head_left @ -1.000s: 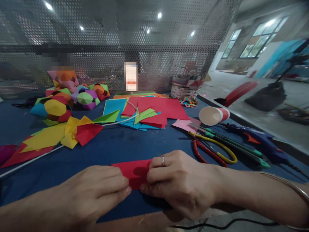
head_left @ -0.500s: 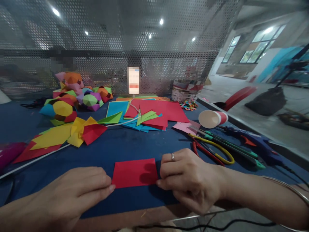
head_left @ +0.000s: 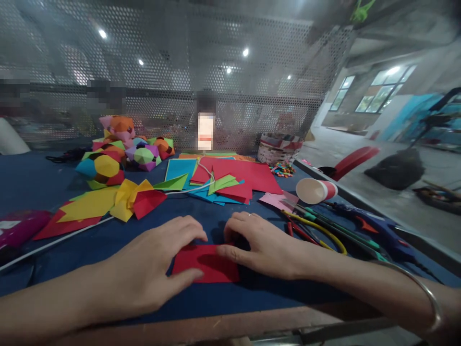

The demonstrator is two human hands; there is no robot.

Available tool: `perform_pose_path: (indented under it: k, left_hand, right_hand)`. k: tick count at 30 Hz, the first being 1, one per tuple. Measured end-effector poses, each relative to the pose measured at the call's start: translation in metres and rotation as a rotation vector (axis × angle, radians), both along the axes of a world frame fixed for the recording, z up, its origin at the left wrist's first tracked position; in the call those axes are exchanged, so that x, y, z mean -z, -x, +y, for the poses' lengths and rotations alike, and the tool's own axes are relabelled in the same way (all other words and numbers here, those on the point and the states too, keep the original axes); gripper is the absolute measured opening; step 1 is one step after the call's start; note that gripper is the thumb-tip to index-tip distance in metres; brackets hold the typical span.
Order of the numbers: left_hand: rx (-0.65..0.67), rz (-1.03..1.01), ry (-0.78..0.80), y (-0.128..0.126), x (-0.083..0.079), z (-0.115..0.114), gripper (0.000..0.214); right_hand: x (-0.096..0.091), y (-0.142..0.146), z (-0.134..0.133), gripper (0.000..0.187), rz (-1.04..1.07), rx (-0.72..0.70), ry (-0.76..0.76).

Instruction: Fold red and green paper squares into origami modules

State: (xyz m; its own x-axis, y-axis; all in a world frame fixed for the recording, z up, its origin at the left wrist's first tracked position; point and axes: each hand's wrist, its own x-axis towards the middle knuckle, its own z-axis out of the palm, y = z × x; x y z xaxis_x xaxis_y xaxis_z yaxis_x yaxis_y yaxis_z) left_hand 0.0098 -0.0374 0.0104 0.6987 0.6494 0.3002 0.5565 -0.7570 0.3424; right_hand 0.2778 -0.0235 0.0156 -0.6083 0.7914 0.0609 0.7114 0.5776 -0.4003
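Observation:
A red rectangle of paper [head_left: 211,269] lies flat on the blue tabletop in front of me. My left hand [head_left: 163,259] is over its left edge, thumb stretched onto the paper and fingers apart from the thumb near the upper left corner. From the right comes my right hand [head_left: 254,242], its thumb over the upper edge of the paper and its fingers bent beyond that edge. A gap shows between thumb and fingers on both hands, and neither grips the sheet. Whether the right thumb presses on the paper, I cannot tell.
Scissors [head_left: 317,230], a craft knife [head_left: 345,233], a glue gun [head_left: 374,223] and a paper cup [head_left: 311,191] lie at the right. Behind are coloured paper sheets [head_left: 248,173]; at the left, a paper flower [head_left: 135,199] and folded paper balls [head_left: 108,166].
Both hands have moved from the paper's side edges to above it, with thumbs now spread from the fingers. My right hand's curled fingers have loosened. The view has tilted slightly up.

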Motion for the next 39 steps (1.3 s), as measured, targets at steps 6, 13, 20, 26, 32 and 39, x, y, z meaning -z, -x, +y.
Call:
perform_pose_path:
  k: [6, 13, 20, 26, 32, 39]
  left_hand:
    - [-0.061, 0.06, 0.226, -0.015, 0.003, 0.018, 0.048]
    - [-0.129, 0.085, 0.443, -0.02, -0.006, 0.021, 0.043]
    - [-0.156, 0.056, 0.553, -0.018, -0.007, 0.022, 0.035]
    - [-0.095, -0.092, 0.461, -0.013, 0.005, 0.022, 0.02]
    - [0.038, -0.269, 0.285, -0.01, 0.012, 0.025, 0.017]
    - [0.153, -0.364, -0.013, -0.006, 0.021, 0.02, 0.037]
  right_hand:
    - [0.004, 0.005, 0.0, 0.02, 0.144, -0.125, 0.07]
    - [0.013, 0.002, 0.015, 0.017, 0.364, 0.027, 0.202]
    - [0.02, -0.005, 0.008, 0.028, 0.348, -0.01, 0.097]
    - [0.02, -0.008, -0.002, 0.028, 0.454, -0.064, 0.135]
    - [0.015, -0.008, -0.005, 0.019, 0.529, -0.13, 0.129]
    - [0.006, -0.009, -0.008, 0.034, 0.518, -0.204, 0.163]
